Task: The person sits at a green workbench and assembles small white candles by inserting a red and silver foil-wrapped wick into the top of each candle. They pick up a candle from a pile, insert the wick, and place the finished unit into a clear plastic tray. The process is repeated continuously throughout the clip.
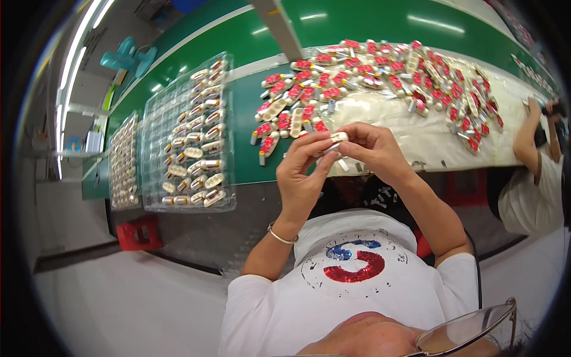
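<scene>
My left hand [302, 172] and my right hand [373, 149] meet above the near edge of the green workbench [244, 113]. Between their fingertips they hold a small cream-coloured oval part [338, 138] with a short silver tube sticking out below it. A bracelet circles my left wrist. Just beyond my hands lies a wide heap of similar small parts with red labels [380, 71], spread over a white sheet [416, 131].
A clear plastic blister tray [156, 119] with rows of cream oval parts lies to the left, a second filled tray [124, 160] beyond it. A red stool [138, 233] stands under the bench. Another person's arm [526, 134] works at the far right.
</scene>
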The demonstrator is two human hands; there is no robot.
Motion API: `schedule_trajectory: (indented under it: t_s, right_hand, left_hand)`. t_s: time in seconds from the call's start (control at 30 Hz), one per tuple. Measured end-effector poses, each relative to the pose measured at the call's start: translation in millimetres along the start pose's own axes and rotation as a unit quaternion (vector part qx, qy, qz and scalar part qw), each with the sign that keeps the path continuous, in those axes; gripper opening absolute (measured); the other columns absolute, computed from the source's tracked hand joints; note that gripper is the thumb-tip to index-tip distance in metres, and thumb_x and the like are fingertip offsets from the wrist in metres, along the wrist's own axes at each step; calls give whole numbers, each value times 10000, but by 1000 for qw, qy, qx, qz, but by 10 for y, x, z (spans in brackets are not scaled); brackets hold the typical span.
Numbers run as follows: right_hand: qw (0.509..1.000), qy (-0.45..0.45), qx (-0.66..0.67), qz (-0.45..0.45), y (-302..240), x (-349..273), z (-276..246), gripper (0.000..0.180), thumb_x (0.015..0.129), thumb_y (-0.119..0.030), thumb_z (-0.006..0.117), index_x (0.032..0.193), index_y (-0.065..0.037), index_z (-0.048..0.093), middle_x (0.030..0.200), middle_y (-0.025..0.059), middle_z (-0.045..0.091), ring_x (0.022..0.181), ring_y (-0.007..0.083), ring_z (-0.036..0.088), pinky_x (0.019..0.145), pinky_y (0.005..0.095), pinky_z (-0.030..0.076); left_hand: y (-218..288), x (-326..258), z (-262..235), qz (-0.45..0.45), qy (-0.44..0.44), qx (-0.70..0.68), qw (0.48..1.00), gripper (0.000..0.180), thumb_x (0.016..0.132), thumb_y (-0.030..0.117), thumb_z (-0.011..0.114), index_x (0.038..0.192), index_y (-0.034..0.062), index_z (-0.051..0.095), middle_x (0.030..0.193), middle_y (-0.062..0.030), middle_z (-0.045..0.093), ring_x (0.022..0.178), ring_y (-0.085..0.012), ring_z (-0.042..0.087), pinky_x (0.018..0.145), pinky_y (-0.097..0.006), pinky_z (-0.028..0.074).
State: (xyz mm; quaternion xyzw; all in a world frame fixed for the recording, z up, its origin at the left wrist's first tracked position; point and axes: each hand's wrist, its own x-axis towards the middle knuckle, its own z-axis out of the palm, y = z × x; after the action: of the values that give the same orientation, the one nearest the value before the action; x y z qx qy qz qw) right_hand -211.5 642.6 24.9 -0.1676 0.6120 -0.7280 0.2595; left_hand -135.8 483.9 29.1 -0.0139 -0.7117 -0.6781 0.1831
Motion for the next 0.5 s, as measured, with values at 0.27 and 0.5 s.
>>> schedule_trajectory:
  t_s: [0.27, 0.5]
  right_hand:
    - [996, -78, -23, 44, -11, 31, 34, 336, 893, -154, 672, 1177, 13, 611, 1002, 72, 672, 917, 126, 634, 805, 250, 497]
    - [966, 79, -235, -70, -19, 67, -597, 307, 904, -104, 637, 1188, 11, 612, 1042, 76, 654, 924, 122, 623, 832, 263, 489]
  left_hand:
    - [25, 74, -414, 89, -74, 222, 968, 295, 763, 34, 753, 1052, 71, 705, 1083, -71, 656, 1005, -168, 612, 813, -270, 515]
    - [28, 384, -1721, 21, 153, 281, 947, 204, 796, 50, 693, 997, 15, 682, 971, -83, 602, 856, -178, 630, 740, -275, 530]
